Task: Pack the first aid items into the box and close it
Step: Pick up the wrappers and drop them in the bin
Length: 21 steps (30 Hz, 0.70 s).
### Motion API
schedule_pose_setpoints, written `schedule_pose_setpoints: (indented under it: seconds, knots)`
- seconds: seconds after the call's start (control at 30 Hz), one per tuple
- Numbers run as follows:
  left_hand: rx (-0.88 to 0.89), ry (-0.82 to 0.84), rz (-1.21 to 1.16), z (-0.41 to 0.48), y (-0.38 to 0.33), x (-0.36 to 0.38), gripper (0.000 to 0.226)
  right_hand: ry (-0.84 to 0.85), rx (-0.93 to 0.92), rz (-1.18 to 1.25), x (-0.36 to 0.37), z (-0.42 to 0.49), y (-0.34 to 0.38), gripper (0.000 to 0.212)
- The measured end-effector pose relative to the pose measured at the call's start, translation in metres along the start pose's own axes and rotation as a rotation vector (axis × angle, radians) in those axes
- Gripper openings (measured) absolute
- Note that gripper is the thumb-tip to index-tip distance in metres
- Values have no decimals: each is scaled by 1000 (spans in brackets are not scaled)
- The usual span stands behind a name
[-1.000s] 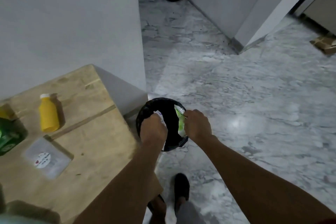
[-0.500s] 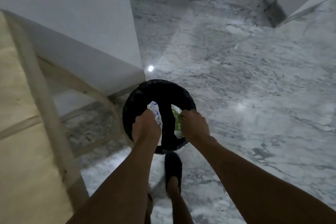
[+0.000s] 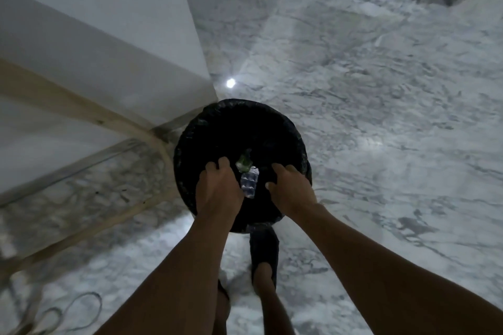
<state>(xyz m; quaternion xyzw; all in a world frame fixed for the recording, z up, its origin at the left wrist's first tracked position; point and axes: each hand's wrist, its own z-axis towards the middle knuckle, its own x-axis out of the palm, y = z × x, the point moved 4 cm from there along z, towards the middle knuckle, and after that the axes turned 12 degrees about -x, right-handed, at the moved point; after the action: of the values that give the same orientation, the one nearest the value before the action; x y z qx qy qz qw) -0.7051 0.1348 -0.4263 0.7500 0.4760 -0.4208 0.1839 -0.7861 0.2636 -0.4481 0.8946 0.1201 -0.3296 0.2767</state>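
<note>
A home: marble floor (image 3: 381,117), wooden table (image 3: 68,100), lined bin (image 3: 297,139).

Left hand (image 3: 217,190) and right hand (image 3: 292,190) loose-fingered over a black bin (image 3: 239,106), blister strip (image 3: 250,183) and green scrap (image 3: 244,163) between.

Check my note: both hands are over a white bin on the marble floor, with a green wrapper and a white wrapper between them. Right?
No. The head view shows the bin is black, not white. The rest stands: left hand and right hand are over it on the marble floor, the green wrapper and white wrapper between them.
</note>
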Motion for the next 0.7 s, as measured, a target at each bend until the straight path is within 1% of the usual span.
schedule_pose_setpoints:
  seconds: [0.1, 0.2, 0.33, 0.43, 0.53, 0.6, 0.7]
  knots:
    - [55, -93, 59, -12, -4, -13, 49, -24, -4, -17, -10, -15, 6, 48]
    - [111, -176, 126, -32, -12, -44, 50, -74, -19, -41, -37, -37, 22, 49]
    - [186, -220, 145, -79, -25, -119, 52, -128, -70, -60, -98, -81, 60, 51]
    - [212, -281, 135, -125, -30, -191, 47, -203, -148, -52, -155, -124, 100, 53]
    - [243, -427, 119, -173, -26, -262, 42, -337, -263, -112, -209, -172, 150, 50]
    - [244, -528, 106, -204, -15, -305, 42, -427, -346, -150, -237, -204, 185, 48]
    - [211, -694, 85, -250, 18, -356, 39, -517, -454, -213, -259, -251, 240, 47]
